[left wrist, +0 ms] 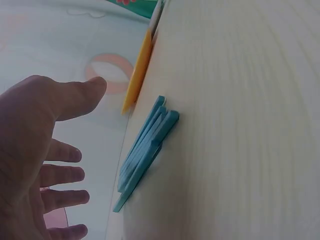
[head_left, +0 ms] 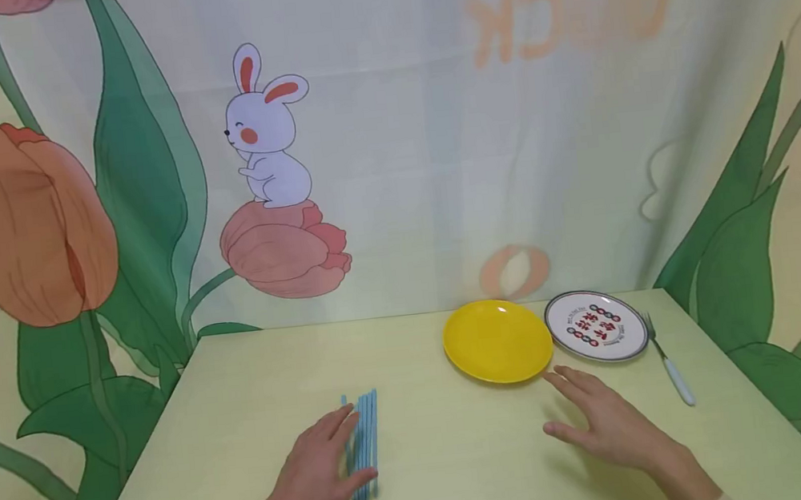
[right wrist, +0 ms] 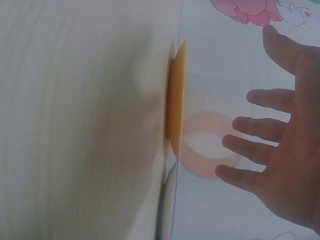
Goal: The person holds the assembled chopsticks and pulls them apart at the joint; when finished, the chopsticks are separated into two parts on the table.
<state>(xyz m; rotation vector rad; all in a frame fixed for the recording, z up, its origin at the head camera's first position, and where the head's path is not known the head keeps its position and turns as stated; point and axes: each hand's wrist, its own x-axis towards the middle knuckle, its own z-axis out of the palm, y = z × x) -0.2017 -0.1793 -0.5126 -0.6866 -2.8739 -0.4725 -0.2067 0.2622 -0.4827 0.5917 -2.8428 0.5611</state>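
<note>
Several light blue chopsticks [head_left: 365, 438] lie side by side on the table, their ends uneven. My left hand [head_left: 313, 469] hovers over their left side with thumb and fingers spread; in the left wrist view a gap shows between the hand [left wrist: 30, 135] and the chopsticks [left wrist: 142, 150]. My right hand [head_left: 609, 427] is held above the table, fingers extended and holding nothing. Just beyond its fingertips lies a yellow plate [head_left: 498, 341], which the right wrist view shows edge-on.
Right of the yellow plate lies a white plate [head_left: 616, 347] with a dark rim and red print. A fork [head_left: 677, 380] with a pale handle rests beside it. A curtain [head_left: 390, 138] printed with tulips and a rabbit hangs behind the pale table [head_left: 451, 470].
</note>
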